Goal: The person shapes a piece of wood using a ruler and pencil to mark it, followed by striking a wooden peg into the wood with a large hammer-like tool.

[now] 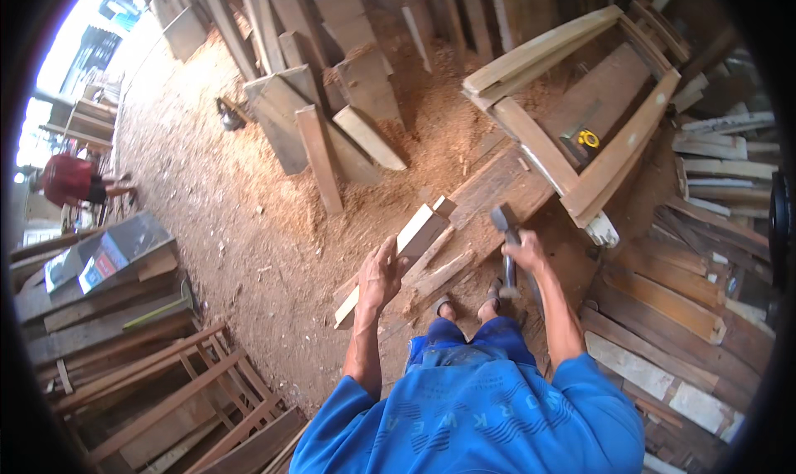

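Hammer (503, 221) partly behind right hand (524, 252)

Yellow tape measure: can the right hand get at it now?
Probably not: the right hand grips a hammer, and a wooden frame rail lies between it and the tape measure.

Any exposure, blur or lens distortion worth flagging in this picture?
Head view: glare washes out the upper left to white; head view: a black circular rim cuts off the corners, and fisheye distortion seems to fan the stacked brown wooden planks; head view: the black-handled grey-headed hammer-like tool in the right hand looks slightly soft, cause unclear.
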`<state>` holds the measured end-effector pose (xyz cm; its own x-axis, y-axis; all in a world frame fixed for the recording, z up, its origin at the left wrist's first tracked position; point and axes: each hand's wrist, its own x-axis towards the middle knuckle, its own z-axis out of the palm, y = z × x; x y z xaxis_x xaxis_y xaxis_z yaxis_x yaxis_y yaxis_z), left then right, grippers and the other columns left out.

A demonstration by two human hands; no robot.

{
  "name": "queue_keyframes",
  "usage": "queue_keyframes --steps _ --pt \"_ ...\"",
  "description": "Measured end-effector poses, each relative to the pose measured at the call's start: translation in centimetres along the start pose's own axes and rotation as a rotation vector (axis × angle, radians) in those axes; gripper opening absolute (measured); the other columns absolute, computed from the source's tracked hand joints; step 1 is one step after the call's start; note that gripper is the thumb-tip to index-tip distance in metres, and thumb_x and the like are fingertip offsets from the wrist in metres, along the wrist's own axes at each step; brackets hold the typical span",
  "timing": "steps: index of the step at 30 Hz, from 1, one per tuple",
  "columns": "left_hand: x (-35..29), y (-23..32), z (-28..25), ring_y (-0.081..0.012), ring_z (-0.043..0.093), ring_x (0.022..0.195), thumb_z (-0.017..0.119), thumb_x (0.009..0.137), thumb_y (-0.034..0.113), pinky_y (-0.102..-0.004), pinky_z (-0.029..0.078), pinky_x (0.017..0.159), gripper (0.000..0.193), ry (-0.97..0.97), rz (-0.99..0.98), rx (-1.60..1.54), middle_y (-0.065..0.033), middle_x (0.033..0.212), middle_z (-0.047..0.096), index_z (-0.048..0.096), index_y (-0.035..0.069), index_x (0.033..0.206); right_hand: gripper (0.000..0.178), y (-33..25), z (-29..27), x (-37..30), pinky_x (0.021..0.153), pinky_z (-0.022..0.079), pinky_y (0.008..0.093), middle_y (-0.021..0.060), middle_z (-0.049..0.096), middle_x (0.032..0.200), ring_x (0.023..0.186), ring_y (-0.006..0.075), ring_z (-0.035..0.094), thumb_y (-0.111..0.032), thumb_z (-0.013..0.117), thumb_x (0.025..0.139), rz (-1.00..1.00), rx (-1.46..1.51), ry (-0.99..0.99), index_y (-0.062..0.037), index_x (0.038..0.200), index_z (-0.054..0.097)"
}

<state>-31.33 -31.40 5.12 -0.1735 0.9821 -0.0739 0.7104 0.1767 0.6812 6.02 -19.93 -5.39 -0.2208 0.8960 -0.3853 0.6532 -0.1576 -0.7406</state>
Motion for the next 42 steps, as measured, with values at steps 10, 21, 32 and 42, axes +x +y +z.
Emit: queue_keyframes --steps 10,21,32,42 --pt "10.7 9.7 11.5 -0.032 0.057 0.105 0.071 0.084 0.017 -0.0463 0.044 0.086 0.033 -0.095 0.421 0.302 -0.0086 0.11 0.065 0.067 0.018 0.116 0.034 3.2 -3.9 -20.5 0.064 0.051 0.0418 0.0134 0.067 0.073 0.071 0.0223 0.065 -0.025 0.078 0.066 0.184 0.097 0.044 0.0028 0.084 0.069" --pt "8.6 7.8 23.3 -0.042 0.051 0.112 0.067 0.083 0.017 -0.0542 0.042 0.097 0.033 0.047 0.653 0.383 -0.0208 0.124 0.052 0.062 0.012 0.115 0.028 2.1 -13.2 -17.0 0.057 0.043 0.0337 -0.001 0.055 0.066 0.062 0.0109 0.051 -0.03 0.076 0.075 0.052 0.358 0.209 -0.0055 0.073 0.061" --pt "14.1 8.4 24.2 -0.0399 0.052 0.112 0.075 0.075 0.013 -0.0533 0.043 0.092 0.052 -0.069 0.508 0.495 -0.0177 0.122 0.054 0.06 0.011 0.125 0.036 7.0 -17.7 -17.1 0.06 0.045 0.0341 0.0009 0.055 0.072 0.066 0.0129 0.052 -0.035 0.078 0.075 -0.002 0.462 0.109 -0.0039 0.082 0.062" --pt "0.7 9.7 26.0 -0.0413 0.069 0.083 0.068 0.092 0.038 -0.0522 0.055 0.07 0.044 -0.369 0.305 0.202 -0.0219 0.097 0.07 0.057 0.01 0.125 0.035 11.8 -20.7 -19.5 0.064 0.048 0.0389 0.0063 0.06 0.073 0.068 0.0187 0.057 -0.032 0.076 0.074 0.017 0.401 -0.009 -0.0013 0.088 0.066"
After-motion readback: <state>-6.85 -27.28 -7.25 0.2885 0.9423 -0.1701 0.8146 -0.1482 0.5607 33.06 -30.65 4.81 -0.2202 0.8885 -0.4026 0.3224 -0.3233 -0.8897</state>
